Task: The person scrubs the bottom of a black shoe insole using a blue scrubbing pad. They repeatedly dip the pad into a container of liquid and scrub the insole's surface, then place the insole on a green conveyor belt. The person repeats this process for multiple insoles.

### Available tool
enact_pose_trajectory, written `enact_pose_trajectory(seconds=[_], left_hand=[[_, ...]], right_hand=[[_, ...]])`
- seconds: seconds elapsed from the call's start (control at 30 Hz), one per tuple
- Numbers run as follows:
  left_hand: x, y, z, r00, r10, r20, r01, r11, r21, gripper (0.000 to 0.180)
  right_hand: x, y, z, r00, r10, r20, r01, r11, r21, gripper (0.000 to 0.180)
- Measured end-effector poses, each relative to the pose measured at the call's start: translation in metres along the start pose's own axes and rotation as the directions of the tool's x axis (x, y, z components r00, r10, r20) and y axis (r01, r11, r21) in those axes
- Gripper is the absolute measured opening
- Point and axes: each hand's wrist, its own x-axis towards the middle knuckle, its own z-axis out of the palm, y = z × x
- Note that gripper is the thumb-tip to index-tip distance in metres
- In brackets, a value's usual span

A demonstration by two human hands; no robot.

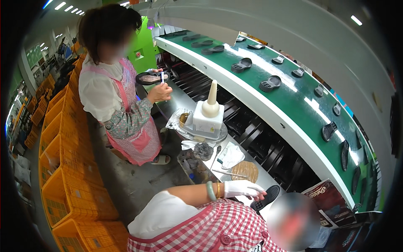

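My left hand (244, 189), in a white glove with bare fingertips, comes in from the lower left, a pale green bangle at its wrist. Its fingers close at the edge of a black shoe sole (270, 196), whose lower part is partly hidden. A blurred patch covers what lies to the right, and my right hand cannot be made out. Beyond the glove lie a round brown pad (245, 171) with a thin stick (226, 172) reaching onto it, a folded white cloth (231, 156) and a dark crumpled lump (203, 151).
A co-worker in a pink apron (140, 140) holds a shoe part (147, 79) and a small white tool (163, 77). A white cone-topped container (208, 124) stands on the bench. A green conveyor (256, 101) carries several soles. Orange crates (67, 189) line the left; a dark box (331, 201) stands right.
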Motion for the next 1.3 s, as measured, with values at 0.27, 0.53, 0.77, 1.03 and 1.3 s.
enact_pose_trajectory(seconds=[0.27, 0.53, 0.77, 1.03, 1.3], left_hand=[[-0.007, -0.070, -0.011, 0.997, -0.001, -0.074, -0.019, 0.964, -0.266, 0.043], [-0.003, -0.085, -0.025, 0.997, -0.009, -0.073, -0.005, 0.982, -0.187, 0.040], [0.002, -0.124, -0.039, 0.996, 0.002, 0.086, 0.011, 0.989, -0.150, 0.039], [0.011, -0.122, -0.036, 0.990, -0.071, 0.121, 0.072, 0.997, -0.007, 0.038], [0.019, -0.099, -0.029, 0.993, -0.103, 0.053, 0.112, 0.971, -0.210, 0.036]], right_hand=[[-0.008, 0.010, 0.037, 0.999, -0.038, 0.000, 0.038, 0.996, -0.082, 0.032], [-0.018, 0.026, 0.053, 1.000, -0.015, -0.009, 0.014, 0.997, -0.078, 0.025], [-0.015, 0.039, 0.045, 1.000, -0.014, 0.010, 0.014, 0.999, -0.039, 0.027], [-0.020, 0.044, 0.049, 0.999, -0.032, 0.004, 0.032, 0.996, -0.079, 0.029], [-0.017, 0.036, 0.048, 0.999, -0.036, 0.020, 0.038, 0.996, -0.084, 0.029]])
